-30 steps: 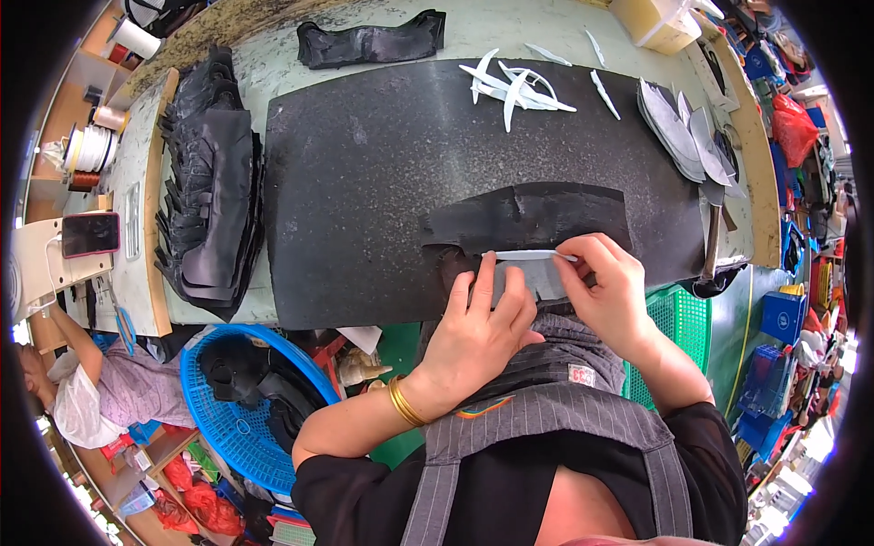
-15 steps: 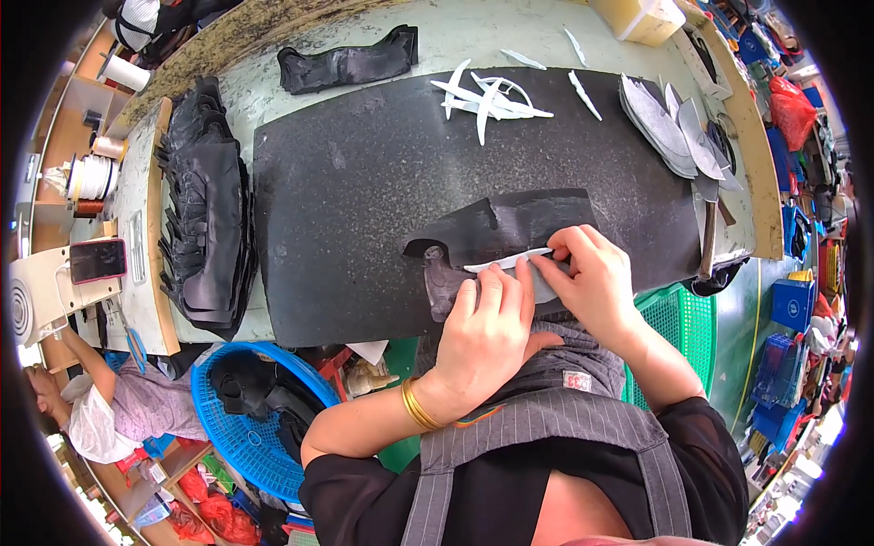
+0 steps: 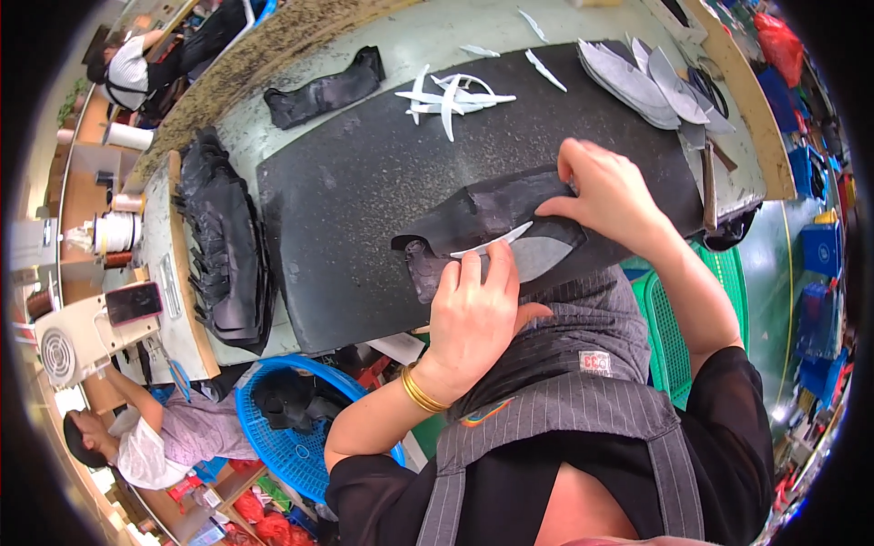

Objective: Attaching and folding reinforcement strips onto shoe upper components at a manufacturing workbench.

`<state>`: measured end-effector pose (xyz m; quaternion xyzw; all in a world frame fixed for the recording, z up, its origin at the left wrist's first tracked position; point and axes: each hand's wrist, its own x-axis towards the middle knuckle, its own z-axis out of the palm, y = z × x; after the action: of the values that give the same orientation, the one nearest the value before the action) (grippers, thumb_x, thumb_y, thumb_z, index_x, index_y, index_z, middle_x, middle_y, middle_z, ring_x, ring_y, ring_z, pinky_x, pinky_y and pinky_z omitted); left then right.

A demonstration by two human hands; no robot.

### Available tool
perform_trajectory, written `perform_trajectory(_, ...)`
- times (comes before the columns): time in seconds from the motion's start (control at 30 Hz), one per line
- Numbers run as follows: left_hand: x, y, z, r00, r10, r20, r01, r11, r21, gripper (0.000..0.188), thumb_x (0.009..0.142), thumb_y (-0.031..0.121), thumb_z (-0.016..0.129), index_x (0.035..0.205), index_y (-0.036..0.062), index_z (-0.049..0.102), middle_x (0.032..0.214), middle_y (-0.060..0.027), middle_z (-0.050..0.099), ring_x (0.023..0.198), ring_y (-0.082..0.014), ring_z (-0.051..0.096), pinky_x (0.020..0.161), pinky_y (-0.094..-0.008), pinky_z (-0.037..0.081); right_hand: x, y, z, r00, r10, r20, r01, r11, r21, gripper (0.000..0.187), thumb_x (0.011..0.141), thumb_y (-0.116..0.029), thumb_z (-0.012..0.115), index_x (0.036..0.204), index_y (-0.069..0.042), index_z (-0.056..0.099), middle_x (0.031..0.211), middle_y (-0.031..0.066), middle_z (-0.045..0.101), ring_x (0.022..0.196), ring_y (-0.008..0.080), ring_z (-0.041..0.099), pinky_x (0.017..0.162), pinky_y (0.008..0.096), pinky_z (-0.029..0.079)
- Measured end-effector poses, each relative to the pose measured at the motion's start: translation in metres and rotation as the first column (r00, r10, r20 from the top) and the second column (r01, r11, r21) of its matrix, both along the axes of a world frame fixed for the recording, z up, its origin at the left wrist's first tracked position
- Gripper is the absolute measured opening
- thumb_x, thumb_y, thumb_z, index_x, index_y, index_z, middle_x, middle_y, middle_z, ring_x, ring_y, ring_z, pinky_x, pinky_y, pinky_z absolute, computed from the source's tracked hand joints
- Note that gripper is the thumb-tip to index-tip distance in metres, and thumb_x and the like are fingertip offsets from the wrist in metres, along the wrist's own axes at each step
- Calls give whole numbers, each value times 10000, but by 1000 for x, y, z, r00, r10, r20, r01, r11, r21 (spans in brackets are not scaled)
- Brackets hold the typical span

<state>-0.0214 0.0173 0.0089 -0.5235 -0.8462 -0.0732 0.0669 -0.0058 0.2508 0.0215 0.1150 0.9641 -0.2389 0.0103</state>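
Note:
A black leather-like piece lies on the dark mat in front of me. On it sit a thin white curved strip and a grey leaf-shaped piece, side by side. My left hand rests over the near edge, its fingertips on the strip and its thumb held apart. At the far right edge of the black piece, my right hand pinches the rim between thumb and fingers; its fingertips are partly hidden.
Several white strips lie farther back on the mat, with stacked grey pieces and a hammer to the right. Black pieces are stacked at left. A blue basket stands below; another person sits at lower left.
My right hand has left the white strip and moved up to the far right edge of the black piece, uncovering the grey piece. The left fingers remain on the strip. The whole view has tilted.

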Motion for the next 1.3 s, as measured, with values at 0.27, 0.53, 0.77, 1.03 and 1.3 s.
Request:
perform_trajectory(0.27,-18,-11,21,954,-3,300,-31,994,109,499,806,396,769,1045,-27,656,1024,-100,673,805,-294,677,711,-384,557,-38,-34,-4,878,472,79,-478,873,93,703,567,-242,941,1096,49,581,1117,195,610,1092,405,614,890,491,513)
perform_trajectory(0.53,-60,-10,17,995,-18,-95,21,999,34,679,749,139,757,1371,-7,528,1227,-129,600,1220,-291,535,1046,-419,398,8,-63,0,656,688,-310,-503,705,501,151,722,-168,647,815,-78,571,850,59,566,907,234,561,847,371,452)
perform_trajectory(0.77,-29,-14,6,978,-115,-176,117,993,0,100,781,126,632,812,51,690,805,-44,622,805,-191,601,863,-336,459,38,-61,-20,703,587,-400,-413,796,443,236,729,-137,638,931,-15,644,885,59,579,818,190,569,735,309,488)
perform_trajectory(1.03,-30,-18,-5,969,-98,-225,119,989,82,219,740,97,678,938,14,722,921,-57,693,792,-159,646,712,-289,502,34,-57,-25,662,620,-421,-470,781,411,363,714,-105,659,1041,51,684,949,73,598,846,210,584,735,347,510)
perform_trajectory(1.3,-41,-21,1,984,-167,-66,166,986,-24,286,733,88,677,989,-33,723,948,-106,714,830,-176,677,702,-279,524,29,-63,-11,737,662,-134,-540,697,472,413,715,-106,653,1081,82,675,936,72,594,829,169,572,697,275,476)
